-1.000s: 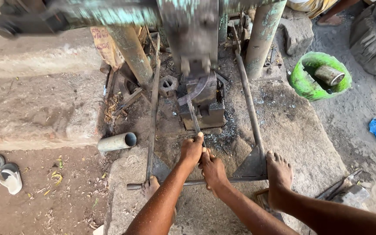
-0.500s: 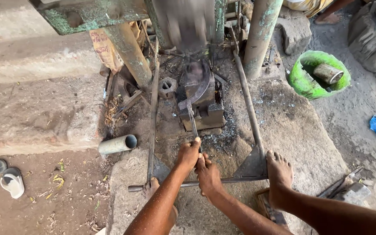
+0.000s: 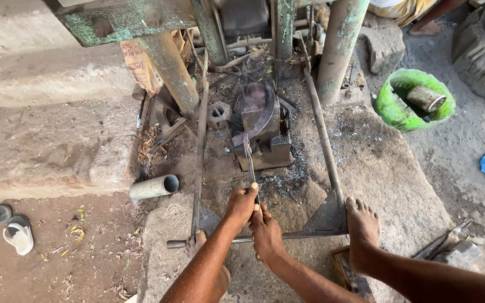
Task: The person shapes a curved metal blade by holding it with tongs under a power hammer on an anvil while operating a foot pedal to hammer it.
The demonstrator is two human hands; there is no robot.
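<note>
We judge the curved blade [image 3: 256,115] ahead of both hands stiff and heavy; left hand [image 3: 241,205] and right hand [image 3: 265,231] clamp its thin tang [image 3: 250,168].

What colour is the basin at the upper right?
Bright green basin; the head view shows it clearly.

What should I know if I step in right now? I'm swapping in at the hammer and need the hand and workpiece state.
Left hand: shut on the tongs, thumb up.
Right hand: shut on the same handles, just behind the left.
Curved blade: held in the tongs' grip, lying on the anvil block under the raised ram.
Right foot rests on the treadle bar.
Blade already curved; further forging cannot be judged.
</note>
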